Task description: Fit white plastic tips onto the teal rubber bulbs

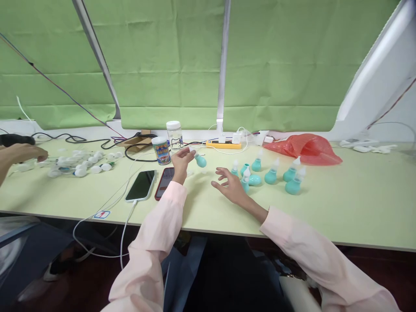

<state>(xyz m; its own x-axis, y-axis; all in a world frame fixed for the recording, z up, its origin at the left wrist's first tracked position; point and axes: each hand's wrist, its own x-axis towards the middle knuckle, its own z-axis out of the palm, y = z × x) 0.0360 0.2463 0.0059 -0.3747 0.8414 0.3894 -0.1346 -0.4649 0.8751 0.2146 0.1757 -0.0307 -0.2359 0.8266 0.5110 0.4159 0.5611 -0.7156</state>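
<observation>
My left hand [181, 164] pinches a teal rubber bulb nasal aspirator [200, 161] by its pale tip, with the bulb part pointing down and to the right above the table. To the right, my right hand [232, 187] is raised with fingers apart and nothing in them. Close beyond it are several more teal bulbs, among them an upright nasal aspirator [271, 175] with a clear tip. A teal bulb [255, 180] lies on its side, and a tipless bulb [245, 168] shows an open neck.
Two phones, one black-screened [141, 186] and one red-cased [163, 184], lie left of my left hand. Behind stand a printed can [161, 151], a clear jar [174, 136] and a yellow power strip [224, 144]. A red plastic bag [305, 149] lies back right. Another person's hand [27, 153] is over white-ended pieces [81, 170].
</observation>
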